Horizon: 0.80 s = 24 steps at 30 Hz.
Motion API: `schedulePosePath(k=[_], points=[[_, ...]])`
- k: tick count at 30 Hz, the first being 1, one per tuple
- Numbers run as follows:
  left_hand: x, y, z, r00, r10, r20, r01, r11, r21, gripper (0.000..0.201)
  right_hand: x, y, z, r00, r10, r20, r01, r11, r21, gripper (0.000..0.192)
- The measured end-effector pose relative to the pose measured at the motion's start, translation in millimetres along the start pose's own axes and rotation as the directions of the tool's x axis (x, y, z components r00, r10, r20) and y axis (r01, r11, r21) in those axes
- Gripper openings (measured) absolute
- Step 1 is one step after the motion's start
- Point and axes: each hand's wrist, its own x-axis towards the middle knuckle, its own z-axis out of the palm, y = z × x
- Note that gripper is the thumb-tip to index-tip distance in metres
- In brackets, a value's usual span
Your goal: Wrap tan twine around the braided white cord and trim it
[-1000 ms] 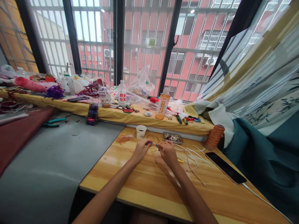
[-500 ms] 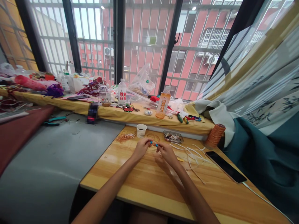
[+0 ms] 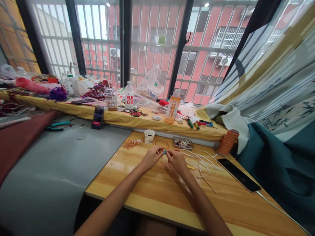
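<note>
Fingertips of the left hand [image 3: 152,156] and right hand [image 3: 177,160] pinch 1 small blue bead [image 3: 164,152] between them above the desk [image 3: 152,193]. White cords [image 3: 204,162] lie just right of the bead, within reach.

Wooden table [image 3: 159,193] with a small paper cup [image 3: 149,136], tangle of orange thread [image 3: 133,143], metal tray of small bits [image 3: 182,143], loose white cords [image 3: 204,162], orange thread spool [image 3: 228,141], black phone [image 3: 238,174]. Yellow-clothed sill behind holds an orange drink bottle [image 3: 172,107], a water bottle [image 3: 128,97], a plastic bag [image 3: 149,87].
</note>
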Motion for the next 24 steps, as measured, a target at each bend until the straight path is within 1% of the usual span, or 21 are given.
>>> schedulePosePath(k=[3,6,8,10,12,14,16,17,18,24], points=[[1,-1,-1.6,1.0,-0.017,-0.007,0.017,1.0,0.003,0.015,0,0,0,0.999,-0.048,0.02,0.048,0.999,0.02,0.028],[2,-4,-2.9,0.998,-0.056,-0.032,0.055,0.998,-0.016,0.017,0,0,-2,0.997,-0.065,0.048,0.063,0.996,0.059,0.028],[3,-6,-2.3,0.994,-0.1,-0.035,0.098,0.993,-0.071,0.017,1,1,-5,0.994,-0.07,0.088,0.059,0.991,0.119,0.027],[5,-8,-1.0,0.986,-0.168,-0.015,0.162,0.969,-0.185,0.014,2,2,-9,0.984,-0.074,0.16,0.033,0.97,0.243,0.028],[7,-10,-0.3,0.97,-0.241,0.041,0.24,0.903,-0.355,0.01,3,4,-12,0.972,-0.073,0.224,-0.018,0.925,0.38,0.028],[8,-10,-1.3,0.947,-0.301,0.115,0.314,0.782,-0.538,0.015,4,7,-13,0.97,-0.046,0.237,-0.071,0.884,0.462,0.029],[10,-10,-3.7,0.923,-0.349,0.163,0.362,0.641,-0.677,0.028,5,8,-12,0.977,-0.008,0.215,-0.1,0.868,0.487,0.031],[10,-10,-5.0,0.912,-0.371,0.174,0.376,0.588,-0.716,0.033,5,8,-12,0.978,0.008,0.206,-0.11,0.866,0.488,0.031],[10,-9,-6.2,0.903,-0.388,0.183,0.387,0.556,-0.736,0.036,5,8,-11,0.979,0.017,0.202,-0.115,0.866,0.486,0.031],[8,-9,-6.4,0.877,-0.386,0.285,0.46,0.51,-0.726,0.031,5,4,-6,0.983,0.015,0.184,-0.094,0.9,0.426,0.031]])
